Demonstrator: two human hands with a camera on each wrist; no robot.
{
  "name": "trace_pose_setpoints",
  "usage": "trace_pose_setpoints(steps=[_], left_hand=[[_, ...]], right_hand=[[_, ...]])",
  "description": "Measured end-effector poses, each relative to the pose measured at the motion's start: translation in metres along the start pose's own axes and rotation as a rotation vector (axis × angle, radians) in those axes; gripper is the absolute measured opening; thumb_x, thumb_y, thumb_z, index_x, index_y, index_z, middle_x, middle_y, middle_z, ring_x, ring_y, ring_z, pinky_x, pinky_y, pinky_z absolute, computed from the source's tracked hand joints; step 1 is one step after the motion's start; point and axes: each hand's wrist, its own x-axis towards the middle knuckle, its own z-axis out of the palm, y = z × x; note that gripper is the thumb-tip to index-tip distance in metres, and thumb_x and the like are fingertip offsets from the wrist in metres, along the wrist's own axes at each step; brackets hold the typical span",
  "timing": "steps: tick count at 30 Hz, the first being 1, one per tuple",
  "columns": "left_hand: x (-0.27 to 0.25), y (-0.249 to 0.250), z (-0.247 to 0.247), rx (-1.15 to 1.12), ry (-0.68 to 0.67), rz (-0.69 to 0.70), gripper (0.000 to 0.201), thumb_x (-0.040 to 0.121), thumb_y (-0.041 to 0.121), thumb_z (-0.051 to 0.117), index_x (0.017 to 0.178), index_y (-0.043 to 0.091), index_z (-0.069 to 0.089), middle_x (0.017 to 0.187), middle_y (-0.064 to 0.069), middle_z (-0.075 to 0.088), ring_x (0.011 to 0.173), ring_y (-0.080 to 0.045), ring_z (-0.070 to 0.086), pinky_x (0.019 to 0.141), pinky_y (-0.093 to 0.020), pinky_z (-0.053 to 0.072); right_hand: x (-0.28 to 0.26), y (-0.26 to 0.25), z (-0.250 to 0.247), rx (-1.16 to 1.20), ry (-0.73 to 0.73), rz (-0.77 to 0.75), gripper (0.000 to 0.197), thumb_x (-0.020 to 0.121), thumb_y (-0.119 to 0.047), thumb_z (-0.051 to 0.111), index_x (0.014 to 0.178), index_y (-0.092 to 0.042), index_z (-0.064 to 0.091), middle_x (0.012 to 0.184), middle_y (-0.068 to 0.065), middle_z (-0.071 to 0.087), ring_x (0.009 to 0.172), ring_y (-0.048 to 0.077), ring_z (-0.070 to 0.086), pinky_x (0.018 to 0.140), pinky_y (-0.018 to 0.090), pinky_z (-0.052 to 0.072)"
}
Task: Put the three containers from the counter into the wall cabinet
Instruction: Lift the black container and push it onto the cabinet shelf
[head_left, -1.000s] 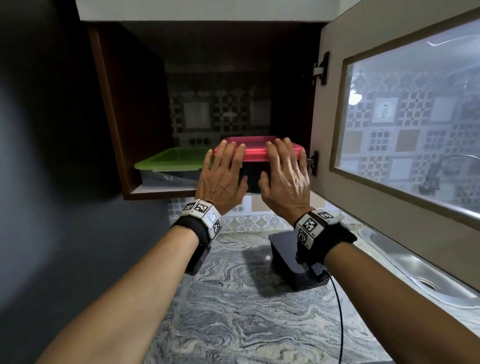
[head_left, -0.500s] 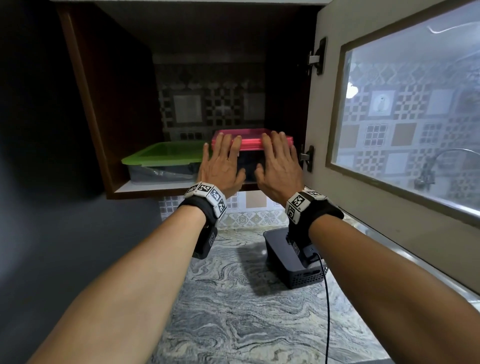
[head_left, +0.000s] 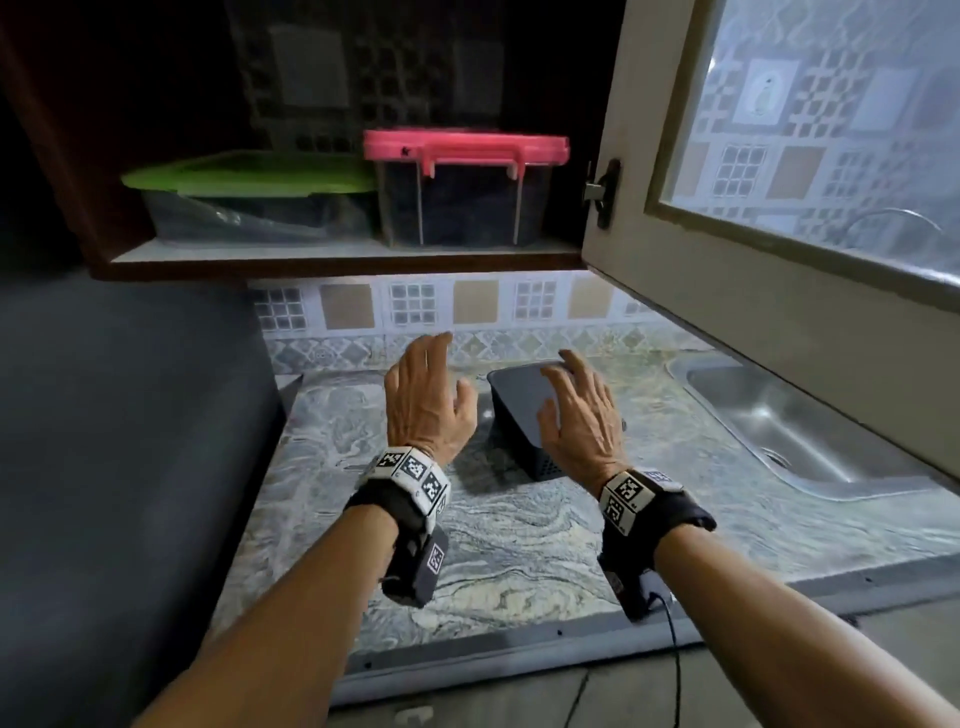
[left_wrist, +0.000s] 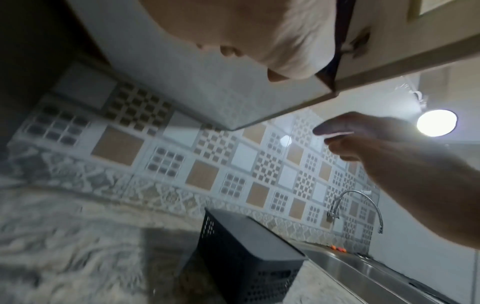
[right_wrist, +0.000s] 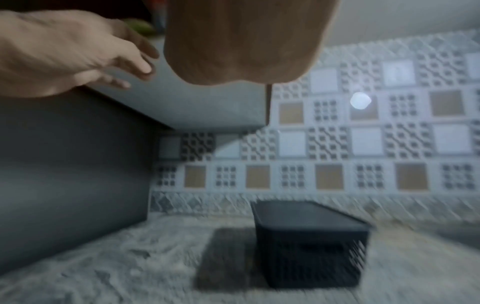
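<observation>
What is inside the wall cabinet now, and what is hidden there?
On the wall cabinet shelf stand two containers side by side: the green-lidded container on the left, the pink-lidded container on the right. The contents of both look dark and cannot be told. The space behind them is hidden.

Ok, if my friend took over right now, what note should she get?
Left hand: open, holding nothing, above the marbled counter.
Right hand: open, holding nothing, over the dark perforated plastic box with the flat lid.
Done: the green-lidded flat container and the pink-lidded clear container sit side by side on the wall cabinet shelf.
Left: lift the dark box from the counter into the cabinet.
</observation>
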Motion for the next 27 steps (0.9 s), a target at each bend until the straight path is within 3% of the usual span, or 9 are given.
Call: trace_pose_setpoints(steps=[4,9,13,17,20,24,27], left_hand=[[-0.018,-0.013,0.058,-0.162,-0.087,-0.233,0.053,0.083,0.027,0.048,0.134,0.011,0.042,0.131,-0.013,0.052,0.122,-0.032,0.049,0.1,-0.05,0.043],[-0.022,-0.019,0.138,-0.341,-0.246,-0.502,0.051,0.089,0.029,0.051,0.137,0.012,0.042,0.141,-0.012,0.049,0.131,-0.028,0.045,0.108,-0.042,0.037],[-0.016,-0.014,0.186,-0.524,-0.405,-0.688,0.059,0.095,0.029,0.047,0.148,0.017,0.025,0.157,-0.008,0.028,0.144,-0.023,0.03,0.116,-0.034,0.022],[-0.011,-0.018,0.226,-0.654,-0.523,-0.771,0.066,0.096,0.034,0.043,0.152,0.029,0.007,0.163,-0.008,0.009,0.147,-0.027,0.022,0.117,-0.038,0.02],[-0.011,-0.024,0.249,-0.65,-0.571,-0.812,0.071,0.094,0.041,0.043,0.15,0.038,0.001,0.163,-0.007,0.013,0.146,-0.029,0.025,0.118,-0.043,0.022],[-0.017,-0.024,0.263,-0.707,-0.516,-0.828,0.072,0.094,0.033,0.044,0.15,0.039,-0.001,0.162,0.001,0.016,0.144,-0.026,0.029,0.115,-0.034,0.024],[-0.019,-0.022,0.268,-0.739,-0.479,-0.844,0.071,0.095,0.03,0.043,0.15,0.039,0.0,0.162,0.001,0.015,0.142,-0.027,0.032,0.111,-0.033,0.028]], right_hand=[[-0.011,0.049,0.036,-0.015,-0.118,0.14,0.057,0.084,-0.036,0.032,0.127,-0.01,0.057,0.146,0.019,0.046,0.129,0.039,0.047,0.104,0.047,0.04],[0.009,0.117,0.075,-0.037,-0.157,0.257,0.037,0.092,-0.022,0.05,0.127,-0.011,0.058,0.136,0.014,0.052,0.119,0.035,0.053,0.095,0.043,0.045],[0.035,0.166,0.1,-0.027,-0.223,0.377,0.041,0.096,-0.025,0.048,0.134,-0.015,0.055,0.138,0.013,0.051,0.119,0.036,0.054,0.096,0.042,0.044],[0.056,0.206,0.12,0.015,-0.308,0.453,0.047,0.097,-0.029,0.047,0.143,-0.019,0.047,0.147,0.014,0.046,0.13,0.035,0.048,0.106,0.042,0.039],[0.063,0.23,0.132,0.038,-0.342,0.491,0.05,0.1,-0.03,0.046,0.148,-0.019,0.04,0.151,0.017,0.044,0.136,0.034,0.044,0.11,0.04,0.035],[0.065,0.248,0.142,0.157,-0.379,0.552,0.05,0.102,-0.027,0.043,0.15,-0.016,0.035,0.149,0.017,0.048,0.135,0.033,0.047,0.111,0.039,0.036],[0.066,0.252,0.148,0.29,-0.367,0.6,0.046,0.102,-0.02,0.043,0.147,-0.01,0.041,0.152,0.009,0.044,0.143,0.025,0.039,0.117,0.03,0.026]])
